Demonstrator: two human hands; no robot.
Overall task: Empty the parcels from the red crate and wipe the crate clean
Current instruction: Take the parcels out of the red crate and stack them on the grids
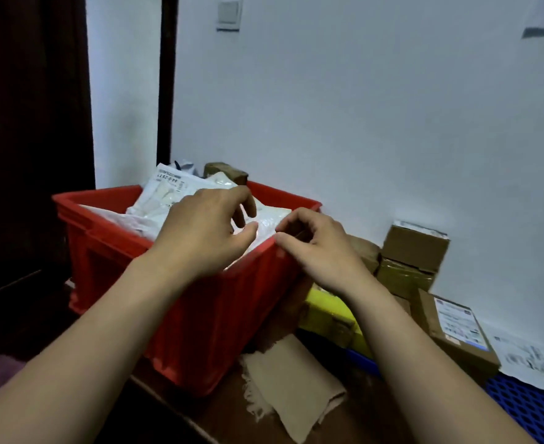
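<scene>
Parcels in red crate beneath fingers

Parcels hide floor of red crate, box label blurred

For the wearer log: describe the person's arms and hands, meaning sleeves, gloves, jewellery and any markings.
Both forearms are bare down to the frame's lower edge; no sleeve shows. The left hand and right hand wear no gloves. No ring, watch, bracelet or marking is visible on either, though the light is dim.
</scene>
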